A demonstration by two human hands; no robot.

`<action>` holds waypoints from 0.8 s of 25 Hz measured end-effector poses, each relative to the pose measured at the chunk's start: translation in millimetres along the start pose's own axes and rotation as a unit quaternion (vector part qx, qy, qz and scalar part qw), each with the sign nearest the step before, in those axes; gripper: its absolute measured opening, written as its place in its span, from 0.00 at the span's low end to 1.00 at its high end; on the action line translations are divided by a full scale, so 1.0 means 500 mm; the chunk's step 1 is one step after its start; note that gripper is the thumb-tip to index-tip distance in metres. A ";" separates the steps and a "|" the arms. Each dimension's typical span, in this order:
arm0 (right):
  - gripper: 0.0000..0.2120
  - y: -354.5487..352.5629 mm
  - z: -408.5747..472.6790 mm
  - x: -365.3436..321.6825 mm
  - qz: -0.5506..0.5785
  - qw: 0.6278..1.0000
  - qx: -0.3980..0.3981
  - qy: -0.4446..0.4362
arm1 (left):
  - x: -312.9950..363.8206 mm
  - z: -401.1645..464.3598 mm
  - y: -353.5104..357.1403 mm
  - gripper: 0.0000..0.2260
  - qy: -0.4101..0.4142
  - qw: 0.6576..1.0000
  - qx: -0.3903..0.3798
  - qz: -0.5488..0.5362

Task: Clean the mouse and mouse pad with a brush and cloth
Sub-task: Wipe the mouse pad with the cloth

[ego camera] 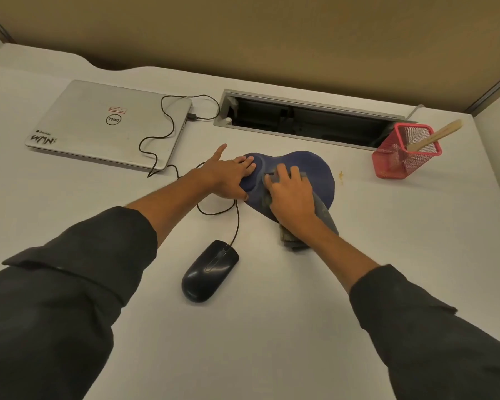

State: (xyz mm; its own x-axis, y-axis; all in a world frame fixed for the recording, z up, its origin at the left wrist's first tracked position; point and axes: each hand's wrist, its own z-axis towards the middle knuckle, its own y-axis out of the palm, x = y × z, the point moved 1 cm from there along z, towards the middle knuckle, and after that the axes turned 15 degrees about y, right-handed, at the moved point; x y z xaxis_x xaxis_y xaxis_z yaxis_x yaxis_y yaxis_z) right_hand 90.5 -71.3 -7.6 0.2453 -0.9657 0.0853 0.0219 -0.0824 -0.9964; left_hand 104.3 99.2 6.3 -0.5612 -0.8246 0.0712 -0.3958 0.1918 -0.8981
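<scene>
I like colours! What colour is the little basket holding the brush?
Pinkish red wire mesh basket, seen from the head view.

Bare desk (pixel 300 327) nearside; mouse (pixel 210 271) and cable (pixel 237 223) between forearms.

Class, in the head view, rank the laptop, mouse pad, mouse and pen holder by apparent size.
1. laptop
2. mouse pad
3. mouse and pen holder: alike; the mouse's nearness leaves it unsure.
</scene>
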 end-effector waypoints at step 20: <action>0.15 0.015 -0.077 -0.076 -0.038 0.999 -0.015 0.022 | 0.005 -0.004 -0.014 0.37 -0.010 1.000 -0.019 0.004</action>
State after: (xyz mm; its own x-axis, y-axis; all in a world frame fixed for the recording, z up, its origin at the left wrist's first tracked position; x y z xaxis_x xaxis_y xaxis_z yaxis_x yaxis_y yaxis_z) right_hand 43.9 -44.9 -18.4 0.2022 -0.9661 0.1607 0.0090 -0.1623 -0.9867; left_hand 104.1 97.0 13.7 -0.5496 -0.8335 0.0555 -0.4189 0.2175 -0.8816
